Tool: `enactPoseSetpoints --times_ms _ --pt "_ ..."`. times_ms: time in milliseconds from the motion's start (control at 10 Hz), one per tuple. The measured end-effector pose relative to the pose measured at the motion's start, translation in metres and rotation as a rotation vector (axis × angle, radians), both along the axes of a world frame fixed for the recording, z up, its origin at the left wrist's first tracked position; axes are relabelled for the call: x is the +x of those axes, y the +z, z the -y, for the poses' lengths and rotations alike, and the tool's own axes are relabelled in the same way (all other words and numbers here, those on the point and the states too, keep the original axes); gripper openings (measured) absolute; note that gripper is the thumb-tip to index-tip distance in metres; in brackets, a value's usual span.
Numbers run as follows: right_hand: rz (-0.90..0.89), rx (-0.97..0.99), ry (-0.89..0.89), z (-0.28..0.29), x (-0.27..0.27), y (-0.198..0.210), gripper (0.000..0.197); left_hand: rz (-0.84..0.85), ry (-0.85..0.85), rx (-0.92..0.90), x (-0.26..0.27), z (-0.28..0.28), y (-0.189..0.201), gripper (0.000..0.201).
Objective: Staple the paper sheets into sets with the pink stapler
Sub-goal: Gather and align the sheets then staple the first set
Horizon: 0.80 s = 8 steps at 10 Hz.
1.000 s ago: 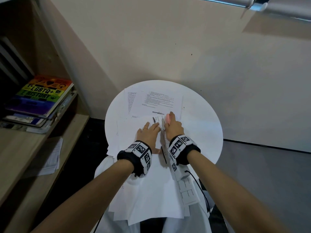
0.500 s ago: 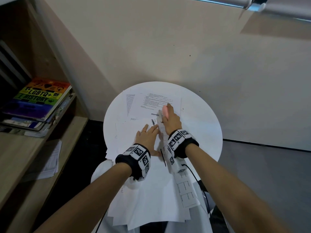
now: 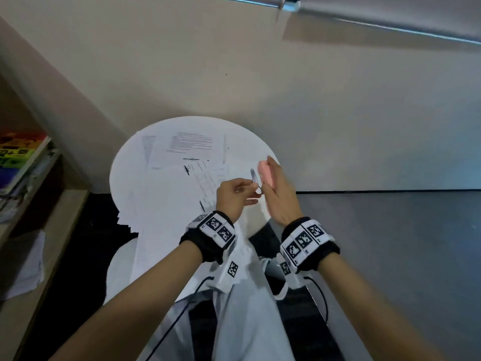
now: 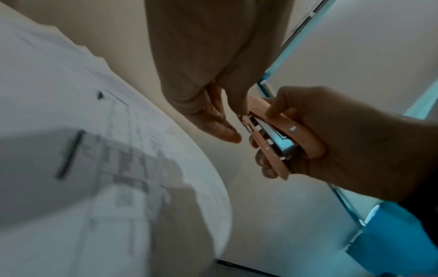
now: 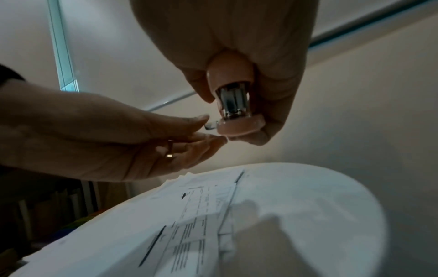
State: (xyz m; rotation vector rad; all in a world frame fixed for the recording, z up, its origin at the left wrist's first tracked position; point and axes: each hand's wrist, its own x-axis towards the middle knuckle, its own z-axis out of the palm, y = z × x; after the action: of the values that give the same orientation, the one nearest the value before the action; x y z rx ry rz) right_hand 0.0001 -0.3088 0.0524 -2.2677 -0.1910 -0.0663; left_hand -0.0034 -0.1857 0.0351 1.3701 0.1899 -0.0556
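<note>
Head view: right hand (image 3: 279,194) grips the pink stapler (image 3: 266,170) raised above the table (image 3: 125,173). Left hand (image 3: 235,195) pinches at its metal front end (image 5: 233,105). Paper sheets (image 3: 182,152) lie loose on the table; judged unfinished, stapling apparently paused.

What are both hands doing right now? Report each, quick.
Left hand: fingertips pinch a small metal part at the pink stapler front.
Right hand: grips the pink stapler, lifted above the round table.
</note>
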Motion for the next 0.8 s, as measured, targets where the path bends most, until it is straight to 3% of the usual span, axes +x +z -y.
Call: enactPoseSetpoints --times_ms 300,500,600,700,800 --pt "0.006 -0.047 -0.137 0.086 -0.066 -0.023 0.051 0.011 -0.154 0.131 -0.036 0.084 -0.017 0.017" --pt "-0.055 -0.126 -0.157 0.145 -0.109 -0.046 0.053 -0.084 -0.192 0.111 -0.038 0.139 -0.050 0.014" --pt "-0.163 -0.115 -0.245 0.175 -0.137 -0.064 0.052 -0.194 -0.222 0.216 -0.034 0.160 -0.082 0.009" --pt "-0.270 -0.060 -0.375 0.197 -0.162 -0.075 0.050 -0.355 -0.282 0.441 -0.031 0.167 -0.129 0.030" --pt "-0.304 -0.018 -0.480 0.212 -0.181 -0.089 0.049 -0.472 -0.333 0.626 -0.029 0.162 -0.185 0.027"
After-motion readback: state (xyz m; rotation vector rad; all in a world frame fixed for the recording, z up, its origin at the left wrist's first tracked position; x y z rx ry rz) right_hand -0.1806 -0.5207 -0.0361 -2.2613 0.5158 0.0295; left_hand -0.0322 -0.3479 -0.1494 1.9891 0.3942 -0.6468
